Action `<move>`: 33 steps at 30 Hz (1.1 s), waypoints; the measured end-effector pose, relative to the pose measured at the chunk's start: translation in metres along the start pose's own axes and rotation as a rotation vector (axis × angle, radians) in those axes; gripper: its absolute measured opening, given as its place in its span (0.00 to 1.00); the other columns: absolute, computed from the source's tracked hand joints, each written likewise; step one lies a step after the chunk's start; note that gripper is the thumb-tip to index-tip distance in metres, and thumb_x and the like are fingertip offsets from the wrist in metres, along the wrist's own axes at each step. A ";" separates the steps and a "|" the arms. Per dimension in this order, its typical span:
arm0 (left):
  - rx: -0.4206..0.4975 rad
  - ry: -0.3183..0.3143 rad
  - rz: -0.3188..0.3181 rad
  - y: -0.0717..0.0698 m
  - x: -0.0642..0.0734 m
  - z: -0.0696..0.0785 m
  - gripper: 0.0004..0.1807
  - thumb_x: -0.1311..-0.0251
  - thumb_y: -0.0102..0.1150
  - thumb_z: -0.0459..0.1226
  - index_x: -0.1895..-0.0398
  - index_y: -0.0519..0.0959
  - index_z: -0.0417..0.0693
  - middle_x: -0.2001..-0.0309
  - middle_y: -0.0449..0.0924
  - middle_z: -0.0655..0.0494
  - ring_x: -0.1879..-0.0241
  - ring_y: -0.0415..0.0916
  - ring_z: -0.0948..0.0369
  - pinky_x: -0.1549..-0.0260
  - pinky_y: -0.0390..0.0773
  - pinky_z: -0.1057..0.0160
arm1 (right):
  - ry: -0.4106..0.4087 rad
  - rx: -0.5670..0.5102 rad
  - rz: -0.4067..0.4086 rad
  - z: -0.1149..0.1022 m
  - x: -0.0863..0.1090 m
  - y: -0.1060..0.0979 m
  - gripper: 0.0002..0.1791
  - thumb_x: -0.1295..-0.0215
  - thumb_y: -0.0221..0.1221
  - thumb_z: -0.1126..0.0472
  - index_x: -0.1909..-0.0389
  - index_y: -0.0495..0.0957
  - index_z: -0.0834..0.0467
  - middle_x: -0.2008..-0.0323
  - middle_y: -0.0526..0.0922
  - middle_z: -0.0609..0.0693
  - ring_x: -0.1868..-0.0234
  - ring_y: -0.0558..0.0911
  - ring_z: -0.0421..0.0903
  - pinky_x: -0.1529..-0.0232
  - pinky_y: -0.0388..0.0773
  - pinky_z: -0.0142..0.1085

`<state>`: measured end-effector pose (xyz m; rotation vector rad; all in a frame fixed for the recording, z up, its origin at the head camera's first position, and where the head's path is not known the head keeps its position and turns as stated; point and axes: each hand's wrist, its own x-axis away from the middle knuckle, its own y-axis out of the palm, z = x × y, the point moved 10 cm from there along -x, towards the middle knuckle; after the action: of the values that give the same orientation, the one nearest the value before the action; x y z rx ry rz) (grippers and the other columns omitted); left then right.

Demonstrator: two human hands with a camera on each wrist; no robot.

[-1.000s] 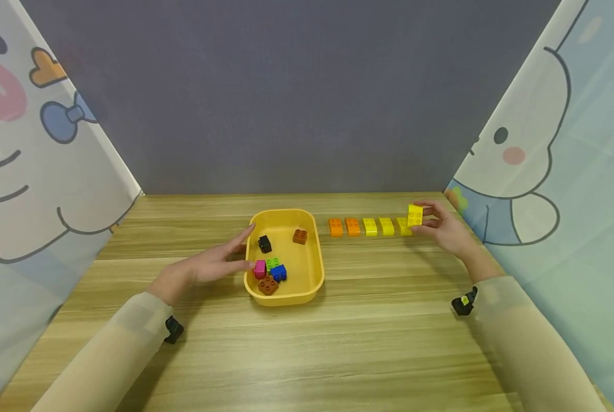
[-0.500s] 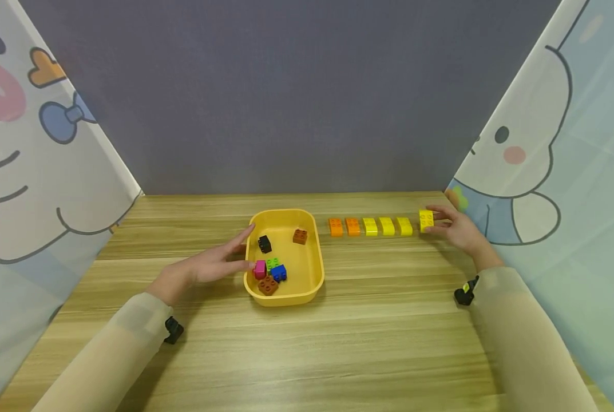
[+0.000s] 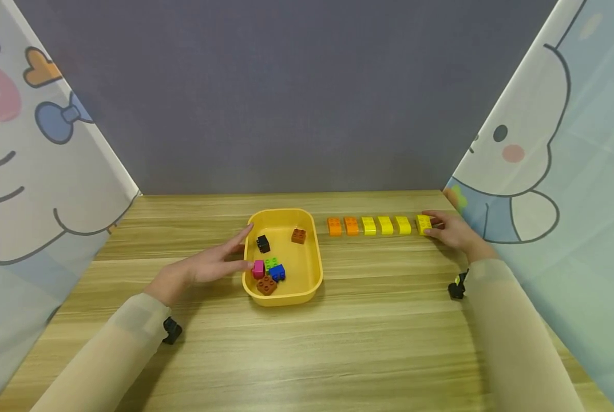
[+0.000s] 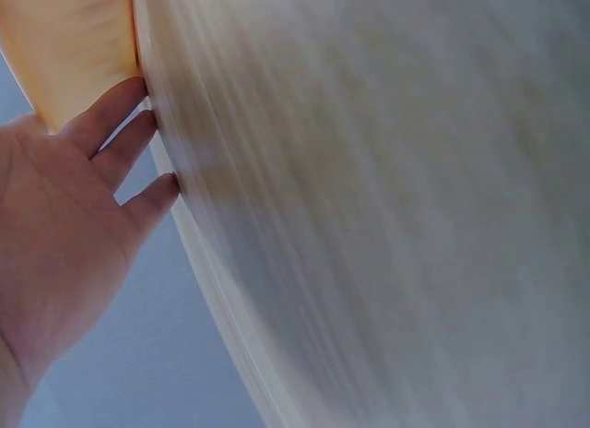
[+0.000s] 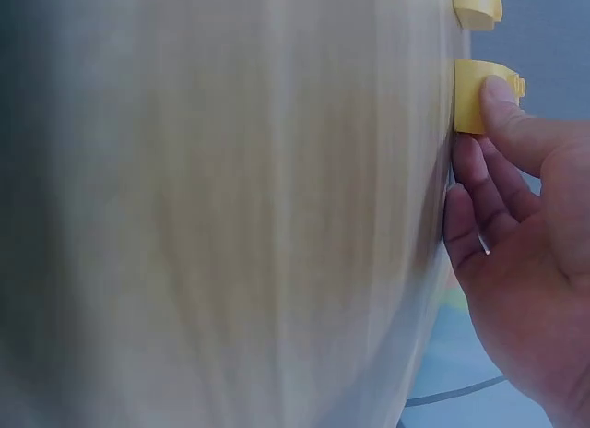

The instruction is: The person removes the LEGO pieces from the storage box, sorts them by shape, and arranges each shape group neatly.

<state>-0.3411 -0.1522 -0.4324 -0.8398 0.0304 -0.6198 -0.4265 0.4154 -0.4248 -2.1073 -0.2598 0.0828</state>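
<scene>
Yellow brick (image 3: 422, 225) studs up, right of brick row (image 3: 369, 226); yellow tray (image 3: 300, 264) holding six bricks (image 3: 277, 273).

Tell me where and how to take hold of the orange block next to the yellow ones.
Best pinch the orange block by its near and far ends, coming down from above. It lies studs up, with bare table before and behind, while the other orange block and the first yellow block leave only narrow gaps at its sides.

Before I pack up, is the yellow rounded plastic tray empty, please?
Not empty: six multicoloured, studded plastic bricks show inside the tray.
</scene>
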 end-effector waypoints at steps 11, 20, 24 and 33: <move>-0.017 -0.005 0.001 0.001 -0.001 -0.004 0.53 0.22 0.55 0.64 0.09 0.30 0.77 0.13 0.55 0.35 0.15 0.55 0.34 0.20 0.56 0.23 | -0.078 0.085 -0.056 -0.009 -0.008 0.007 0.32 0.14 0.56 0.60 0.19 0.61 0.72 0.32 0.74 0.81 0.34 0.78 0.77 0.31 0.74 0.70; -0.010 -0.002 0.003 0.001 -0.001 -0.003 0.54 0.22 0.55 0.64 0.09 0.30 0.77 0.13 0.55 0.35 0.15 0.55 0.34 0.20 0.55 0.23 | -0.094 0.074 -0.059 -0.008 -0.009 0.008 0.32 0.14 0.56 0.61 0.19 0.61 0.72 0.31 0.73 0.79 0.33 0.75 0.74 0.31 0.72 0.70; -0.006 -0.008 0.007 0.001 0.000 -0.003 0.54 0.23 0.56 0.65 0.09 0.30 0.77 0.13 0.56 0.36 0.15 0.56 0.34 0.20 0.55 0.23 | -0.081 0.064 -0.062 -0.007 -0.009 0.009 0.32 0.13 0.55 0.60 0.19 0.61 0.72 0.33 0.74 0.79 0.33 0.74 0.74 0.31 0.71 0.70; -0.009 -0.012 0.006 0.001 -0.001 -0.003 0.54 0.23 0.55 0.65 0.09 0.30 0.79 0.13 0.56 0.36 0.15 0.56 0.34 0.20 0.55 0.23 | -0.062 0.017 -0.059 -0.003 -0.008 0.010 0.33 0.12 0.53 0.57 0.17 0.59 0.71 0.33 0.69 0.81 0.36 0.76 0.77 0.33 0.74 0.69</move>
<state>-0.3423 -0.1530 -0.4349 -0.8518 0.0248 -0.6089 -0.4321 0.4063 -0.4321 -2.0812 -0.3563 0.1148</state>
